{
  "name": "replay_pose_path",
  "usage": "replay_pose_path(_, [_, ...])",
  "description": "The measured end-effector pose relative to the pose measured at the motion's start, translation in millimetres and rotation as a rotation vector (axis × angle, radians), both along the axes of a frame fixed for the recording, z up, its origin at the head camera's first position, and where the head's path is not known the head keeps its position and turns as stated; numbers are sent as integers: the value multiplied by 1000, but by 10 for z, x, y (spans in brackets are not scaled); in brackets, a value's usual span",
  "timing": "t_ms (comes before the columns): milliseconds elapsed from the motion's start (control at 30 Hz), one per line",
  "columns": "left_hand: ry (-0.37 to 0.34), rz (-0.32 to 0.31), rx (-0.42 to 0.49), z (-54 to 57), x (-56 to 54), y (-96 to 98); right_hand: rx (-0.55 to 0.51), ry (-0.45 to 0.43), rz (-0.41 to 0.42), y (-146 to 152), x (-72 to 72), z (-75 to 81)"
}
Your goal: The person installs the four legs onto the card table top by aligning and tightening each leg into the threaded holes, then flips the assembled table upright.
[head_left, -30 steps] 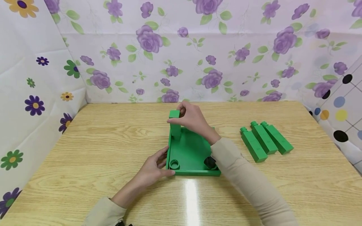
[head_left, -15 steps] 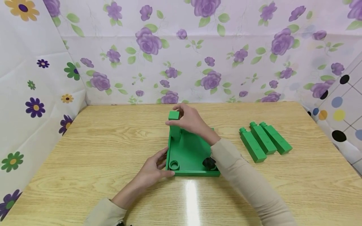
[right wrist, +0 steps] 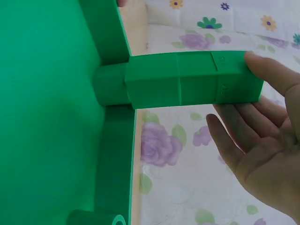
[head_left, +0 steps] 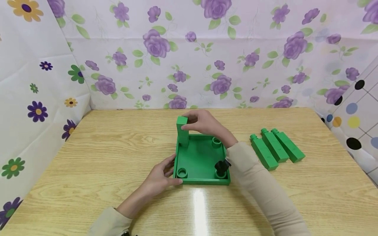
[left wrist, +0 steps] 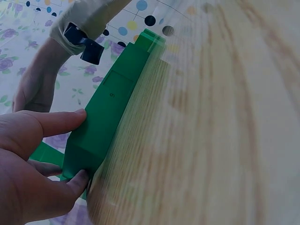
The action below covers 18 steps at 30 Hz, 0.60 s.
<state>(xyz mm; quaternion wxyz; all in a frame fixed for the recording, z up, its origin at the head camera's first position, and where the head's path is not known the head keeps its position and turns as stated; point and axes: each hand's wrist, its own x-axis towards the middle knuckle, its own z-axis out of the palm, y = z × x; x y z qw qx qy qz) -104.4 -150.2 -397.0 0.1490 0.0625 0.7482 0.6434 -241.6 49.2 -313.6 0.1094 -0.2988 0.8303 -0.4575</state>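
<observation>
A shallow green square toy tabletop (head_left: 200,157) lies with its raised rim and round corner sockets facing up. In its far left corner a green toy table leg (head_left: 183,134) stands upright, its lower end in the socket. My right hand (head_left: 205,124) pinches the leg near its top, thumb on the near face; in the right wrist view the thumb touches one side of the leg (right wrist: 187,79) and fingers the other. My left hand (head_left: 157,177) holds the tabletop's near left corner, thumb along the front rim, fingers at the left side.
Three more green legs (head_left: 277,147) with threaded ends lie side by side on the wooden table (head_left: 124,144), to the right. A black wrist camera (head_left: 222,166) hangs over the tabletop's near right socket. Flowered cloth (head_left: 189,65) stands behind the table.
My right hand has shifted its grip on the leg, the thumb now back from the left edge and the wrist further right. The far right socket has come into view. My left hand stays put.
</observation>
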Motion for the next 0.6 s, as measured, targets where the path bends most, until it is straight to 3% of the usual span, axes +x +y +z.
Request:
replay_pose_path(300, [1, 6, 6, -8, 5, 4, -49, 89, -136, -88, 75, -70])
replay_pose_path(600, [9, 11, -9, 16, 22, 12, -99, 14, -257, -149, 152, -113])
